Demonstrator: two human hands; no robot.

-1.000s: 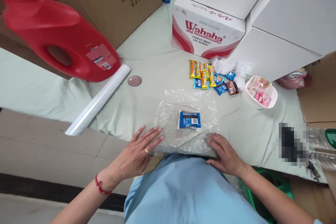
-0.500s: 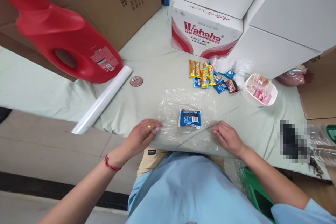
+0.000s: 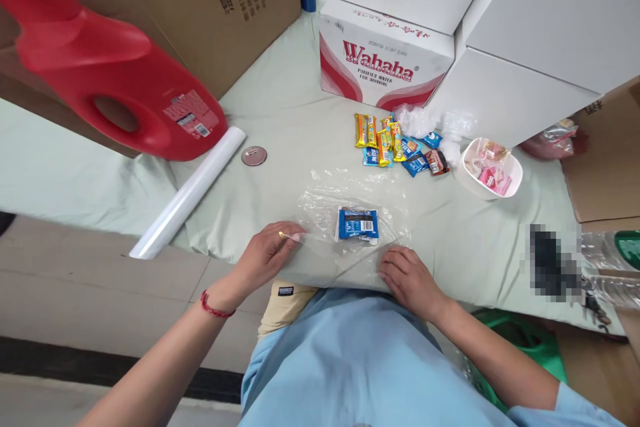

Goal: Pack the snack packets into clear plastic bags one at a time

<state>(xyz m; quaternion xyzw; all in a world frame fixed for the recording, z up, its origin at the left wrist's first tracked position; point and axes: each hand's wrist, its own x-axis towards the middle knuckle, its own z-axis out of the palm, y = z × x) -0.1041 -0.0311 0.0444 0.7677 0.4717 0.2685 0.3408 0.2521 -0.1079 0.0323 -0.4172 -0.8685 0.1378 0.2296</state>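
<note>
A sheet of clear plastic film (image 3: 320,200) lies spread on the cloth-covered table, wrinkled, in front of my body. On its middle rests a small stack of snack packets, a blue packet (image 3: 357,223) on top with a white edge beneath. My left hand (image 3: 270,247) pinches the film's left edge between thumb and fingers, drawing it taut. My right hand (image 3: 410,280) lies on the film's front right part near the table edge, fingers stretched and slightly apart. Both hands are apart from the packets.
A white roll (image 3: 187,193), a round pinkish disc (image 3: 254,155) and a large red bottle (image 3: 125,73) are at left. Yellow snack packets (image 3: 384,145) and a white bowl (image 3: 513,190) stand beyond the film. A Wahaha carton (image 3: 385,57) is behind; a plastic bottle (image 3: 600,250) lies at right.
My right hand has left the film's right edge and moved left and slightly down to its front. The left hand still pinches the film. The whole view has shifted slightly.
</note>
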